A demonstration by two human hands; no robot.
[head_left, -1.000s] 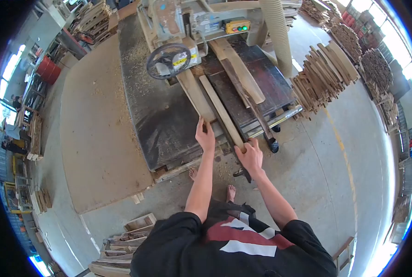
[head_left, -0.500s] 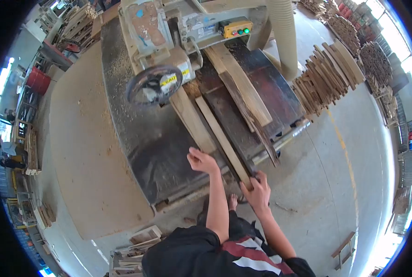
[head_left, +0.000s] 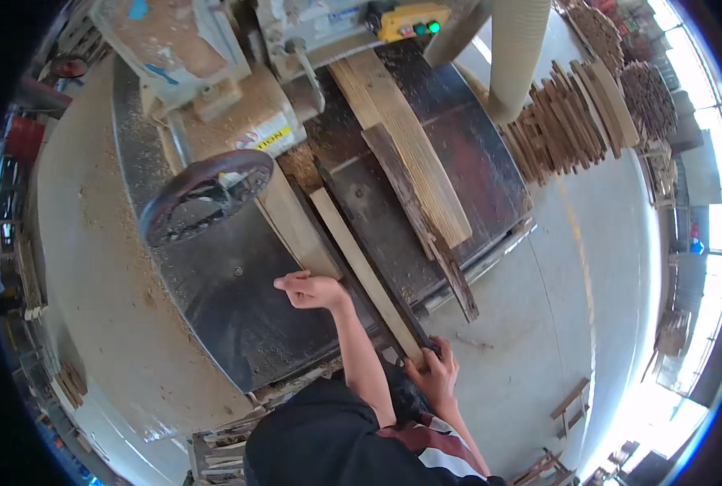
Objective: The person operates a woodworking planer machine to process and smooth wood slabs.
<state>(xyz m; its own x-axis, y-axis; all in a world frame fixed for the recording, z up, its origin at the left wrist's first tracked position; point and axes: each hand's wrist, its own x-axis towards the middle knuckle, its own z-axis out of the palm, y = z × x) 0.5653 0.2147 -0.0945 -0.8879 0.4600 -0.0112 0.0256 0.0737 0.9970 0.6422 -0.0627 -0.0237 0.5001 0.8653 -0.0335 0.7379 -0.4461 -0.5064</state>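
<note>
My right hand (head_left: 435, 372) grips the near end of a narrow, pale wooden strip (head_left: 367, 275) at the table's front edge, thumb on one side and fingers on the other. The strip lies along a dark metal guide and points toward the saw machine. My left hand (head_left: 310, 291) is curled into a loose fist at the near end of a wider board (head_left: 300, 236); nothing shows in its fingers. That board's far end passes beneath the machine, beside its dark handwheel (head_left: 207, 198).
A long plank (head_left: 413, 146) and a bark-edged offcut (head_left: 409, 194) lie on the right of the metal table (head_left: 255, 324). A yellow control box (head_left: 413, 23) shows a lit green button. A hose (head_left: 519, 61) hangs near stacked wood strips (head_left: 567, 121). Sawdust covers the brown side panel (head_left: 93, 267).
The view has moved closer to the machine and shifted, so the handwheel looks larger. Both hands keep the same poses, the right still on the strip's near end.
</note>
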